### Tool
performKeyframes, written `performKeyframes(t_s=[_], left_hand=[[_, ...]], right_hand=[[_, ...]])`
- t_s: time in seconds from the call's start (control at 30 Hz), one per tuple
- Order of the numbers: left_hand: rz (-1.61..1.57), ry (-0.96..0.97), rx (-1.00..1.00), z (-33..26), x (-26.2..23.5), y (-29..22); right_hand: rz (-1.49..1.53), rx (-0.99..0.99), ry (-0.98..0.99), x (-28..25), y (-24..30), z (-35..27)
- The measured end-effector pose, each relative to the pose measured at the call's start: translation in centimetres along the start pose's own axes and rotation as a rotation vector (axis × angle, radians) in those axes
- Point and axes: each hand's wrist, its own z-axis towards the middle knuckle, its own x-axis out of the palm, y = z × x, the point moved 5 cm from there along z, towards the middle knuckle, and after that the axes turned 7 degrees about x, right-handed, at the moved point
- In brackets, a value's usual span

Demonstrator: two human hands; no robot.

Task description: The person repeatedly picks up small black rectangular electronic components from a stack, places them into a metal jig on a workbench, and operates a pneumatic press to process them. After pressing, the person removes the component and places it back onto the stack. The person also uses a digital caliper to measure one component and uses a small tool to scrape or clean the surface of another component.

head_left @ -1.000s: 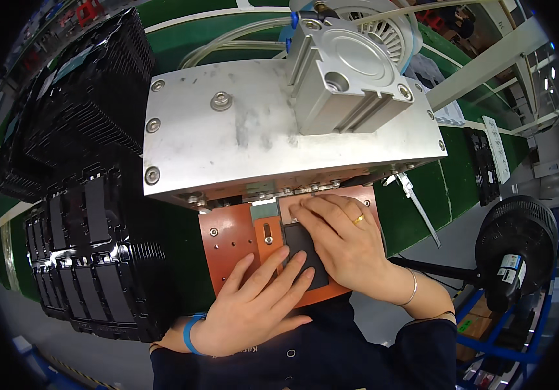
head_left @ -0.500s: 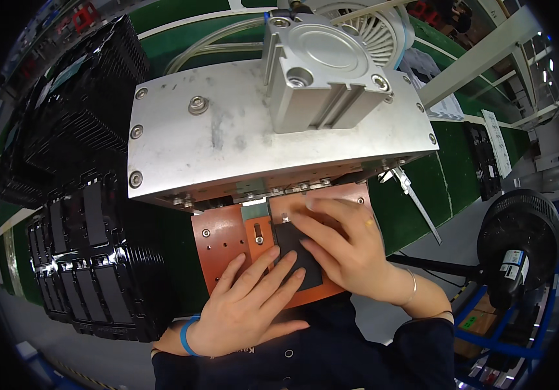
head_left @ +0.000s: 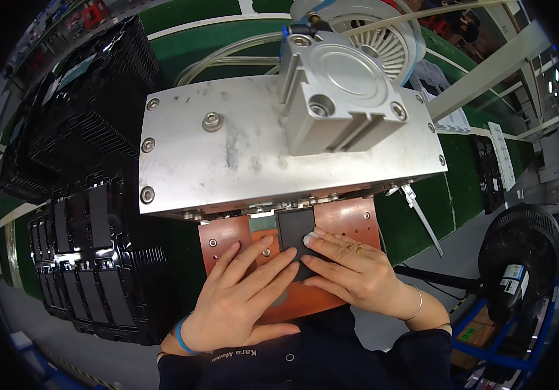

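A flat, dark grey rectangular piece [head_left: 297, 227] lies on the orange-brown fixture plate [head_left: 224, 232], its far end at the front edge of the silver metal press block [head_left: 247, 149]. My left hand [head_left: 243, 296] rests with fingers spread, some over the plate and others touching the left side of the dark piece. From the right, my right hand [head_left: 360, 273] reaches in with fingers stretched out, their tips on the dark piece's right edge. At one fingertip shows a small white patch [head_left: 311, 239]; whether it is a cover or a scrap I cannot tell.
A silver pneumatic cylinder [head_left: 351, 97] stands on the block. At left are stacked black trays [head_left: 91, 253] with dark pieces in them. A black fan-like device [head_left: 516, 260] is at right, and a metal caliper-like tool [head_left: 422, 218] lies on the green bench. A white fan [head_left: 383, 45] stands behind.
The dark piece has moved away from me, up to the block's front edge. My right hand has come down and nearer, onto its side. My left hand stays almost in place.
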Motion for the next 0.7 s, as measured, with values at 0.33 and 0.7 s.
performKeyframes(t_s=[0.33, 0.7], left_hand=[[-0.003, 0.041, -0.044, 0.18, 0.24, -0.03], [0.039, 0.074, -0.058, -0.16, 0.78, 0.13]], right_hand=[[0.005, -0.017, 0.043, 0.08, -0.46, 0.27], [-0.103, -0.016, 0.084, 0.43, 0.27, 0.15]])
